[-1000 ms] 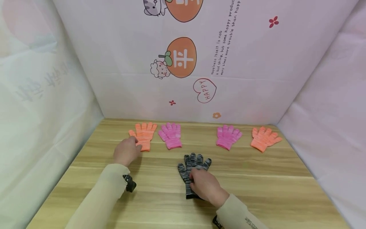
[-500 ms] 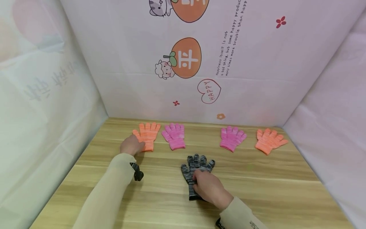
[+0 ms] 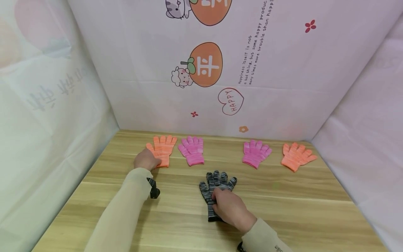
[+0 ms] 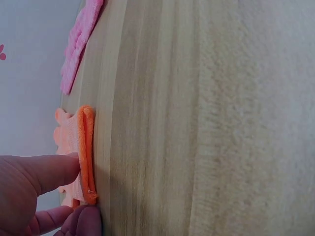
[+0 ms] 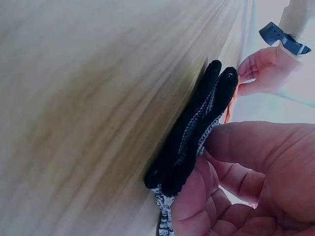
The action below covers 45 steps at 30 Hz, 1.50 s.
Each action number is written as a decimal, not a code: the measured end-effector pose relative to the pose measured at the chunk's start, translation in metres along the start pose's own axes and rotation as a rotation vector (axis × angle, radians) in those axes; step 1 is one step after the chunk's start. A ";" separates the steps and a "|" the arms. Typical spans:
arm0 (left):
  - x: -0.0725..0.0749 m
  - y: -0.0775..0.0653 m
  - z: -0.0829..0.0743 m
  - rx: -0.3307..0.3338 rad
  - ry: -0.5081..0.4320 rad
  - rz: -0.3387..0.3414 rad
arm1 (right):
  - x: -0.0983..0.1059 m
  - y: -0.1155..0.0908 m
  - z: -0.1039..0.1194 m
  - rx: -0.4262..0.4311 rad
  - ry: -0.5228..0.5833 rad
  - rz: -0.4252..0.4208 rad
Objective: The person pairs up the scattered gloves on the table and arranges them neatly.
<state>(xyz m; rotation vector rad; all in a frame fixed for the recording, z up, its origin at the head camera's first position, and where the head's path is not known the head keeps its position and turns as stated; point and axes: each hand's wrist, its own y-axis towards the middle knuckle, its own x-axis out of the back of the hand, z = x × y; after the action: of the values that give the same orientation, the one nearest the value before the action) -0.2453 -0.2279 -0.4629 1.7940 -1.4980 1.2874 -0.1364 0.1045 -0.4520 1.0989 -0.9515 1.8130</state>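
In the head view, my left hand (image 3: 146,160) is at the lower left edge of an orange knit glove (image 3: 163,150) lying flat. The left wrist view shows the thumb (image 4: 59,172) on top of its cuff (image 4: 86,152), with curled fingers at the cuff's near edge. My right hand (image 3: 231,208) pinches a black-and-grey knit glove (image 3: 217,180) over its palm and cuff, in the middle of the table. Up close in the right wrist view, the black cuff (image 5: 189,137) stands slightly raised beside the thumb and curled fingers.
Two pink gloves, one left (image 3: 192,150) and one right (image 3: 255,153), lie along the back of the wooden table (image 3: 176,217). Another orange glove (image 3: 297,156) lies at the far right. A printed white sheet (image 3: 151,87) rises behind, with white sheets on both sides.
My left hand has moved slightly forward and closer to the orange glove's cuff. The whole view has shifted a little. My right hand keeps its place on the black-and-grey glove.
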 end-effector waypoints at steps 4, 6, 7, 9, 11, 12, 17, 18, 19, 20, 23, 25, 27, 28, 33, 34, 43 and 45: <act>-0.001 -0.004 -0.001 -0.018 0.002 -0.012 | 0.000 0.001 0.001 -0.002 -0.005 -0.003; -0.001 -0.003 -0.001 -0.015 0.002 -0.010 | 0.000 0.001 0.001 -0.003 -0.006 -0.002; -0.002 -0.003 -0.001 -0.014 0.000 -0.011 | 0.000 0.001 0.002 -0.004 -0.007 -0.001; -0.003 -0.003 -0.001 -0.012 -0.021 -0.009 | 0.000 0.001 0.003 -0.007 -0.004 0.001; -0.004 -0.003 0.000 -0.013 -0.052 -0.011 | 0.000 0.000 0.003 -0.008 -0.002 0.002; -0.005 -0.003 0.001 -0.016 -0.071 -0.010 | 0.000 0.000 0.003 -0.007 -0.003 0.000; -0.005 -0.005 0.004 -0.051 -0.136 -0.002 | -0.001 0.000 0.003 -0.008 -0.004 0.002; -0.004 -0.006 0.004 -0.062 -0.141 0.002 | 0.000 0.000 0.003 -0.009 -0.006 0.004; -0.004 -0.006 0.005 -0.069 -0.144 0.005 | -0.001 0.000 0.004 -0.012 -0.006 0.007; -0.003 -0.007 0.005 -0.079 -0.141 0.009 | -0.001 0.000 0.004 -0.013 -0.007 0.009; -0.001 -0.009 0.005 -0.102 -0.124 0.017 | 0.000 0.001 0.004 -0.018 -0.008 0.016; 0.000 -0.010 0.005 -0.120 -0.108 0.025 | 0.000 0.001 0.004 -0.018 -0.006 0.017; 0.002 -0.012 0.005 -0.144 -0.091 0.028 | 0.000 0.001 0.003 -0.017 -0.004 0.017; 0.003 -0.013 0.006 -0.155 -0.083 0.031 | 0.000 0.000 0.003 -0.016 -0.004 0.017; 0.009 -0.019 0.006 -0.187 -0.070 0.050 | 0.000 0.001 0.003 -0.017 0.005 0.016; 0.010 -0.021 0.005 -0.186 -0.073 0.052 | 0.000 0.001 0.003 -0.016 0.006 0.016; 0.018 -0.038 0.002 -0.222 -0.121 0.039 | -0.001 0.003 0.000 -0.020 0.016 0.015; 0.019 -0.043 0.001 -0.246 -0.123 0.028 | -0.001 0.003 0.000 -0.019 0.019 0.016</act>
<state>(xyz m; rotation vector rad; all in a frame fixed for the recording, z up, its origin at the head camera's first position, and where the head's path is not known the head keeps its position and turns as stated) -0.2058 -0.2257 -0.4379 1.7223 -1.6727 0.9709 -0.1389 0.1027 -0.4534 1.0632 -0.9673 1.8209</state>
